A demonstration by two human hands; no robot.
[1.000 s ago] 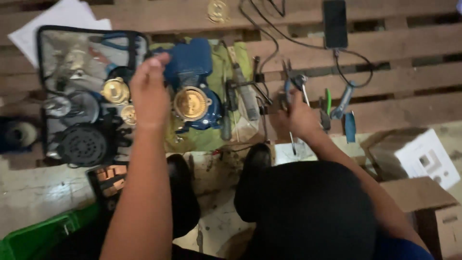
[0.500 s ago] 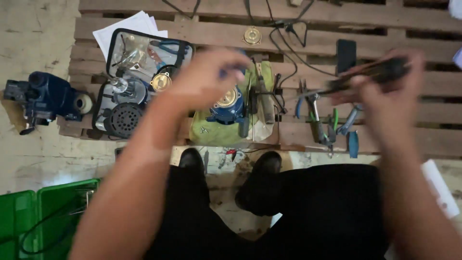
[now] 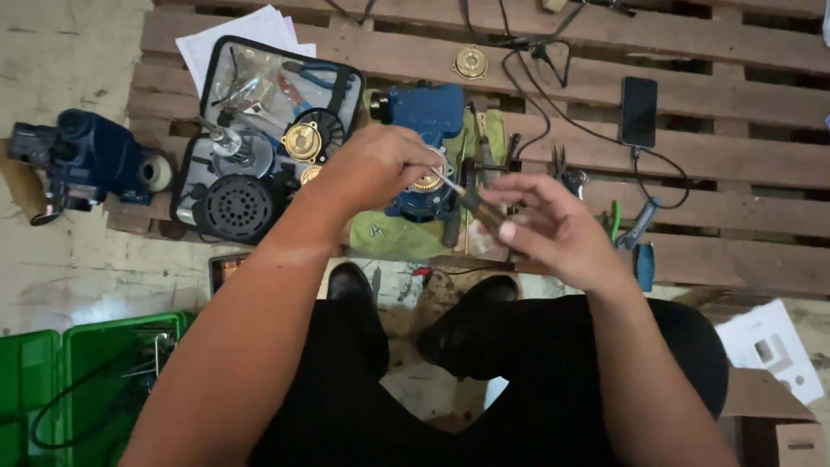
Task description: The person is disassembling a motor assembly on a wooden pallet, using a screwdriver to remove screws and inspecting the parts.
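Single head cam, looking straight down, close over wooden pallet (image 3: 743,164), lap

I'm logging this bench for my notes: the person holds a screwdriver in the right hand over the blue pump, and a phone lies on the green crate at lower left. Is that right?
Not quite. The head view shows the phone lying on the wooden pallet at upper right, not on the green crate. The rest holds: the right hand holds the screwdriver over the blue pump.

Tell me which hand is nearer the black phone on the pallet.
Right. The right hand, holding a screwdriver, is below and left of the phone; the left hand is farther left, over the blue pump.
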